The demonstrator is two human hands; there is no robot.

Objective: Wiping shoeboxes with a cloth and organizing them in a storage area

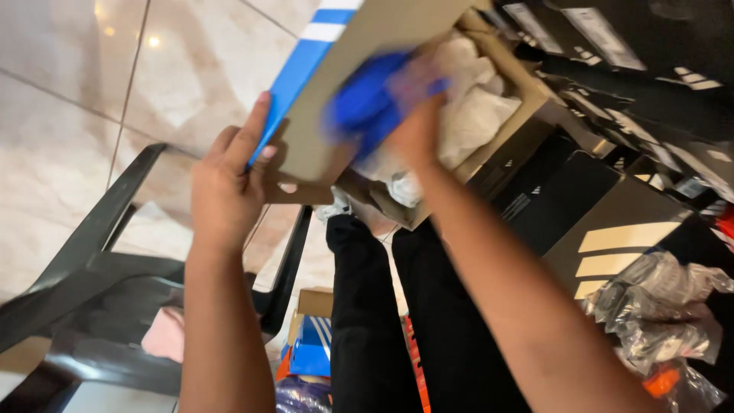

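Left hand [225, 183] is gripping the shoebox lid [344, 84]'s edge; right hand [413, 130] is clutching a blurred blue object [367, 99] over white paper [474, 107], just beside it.

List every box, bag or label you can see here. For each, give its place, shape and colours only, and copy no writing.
Open shoebox: top centre, brown card, white tissue inside; right hand reaches in with a blurred blue thing.
Box lid: raised by left hand, brown inside, blue with white stripes outside.
Black boxes: stacked right, white labels and stripes.
Clear plastic bags: lower right, crumpled.
Blue box: on the floor, bottom centre.
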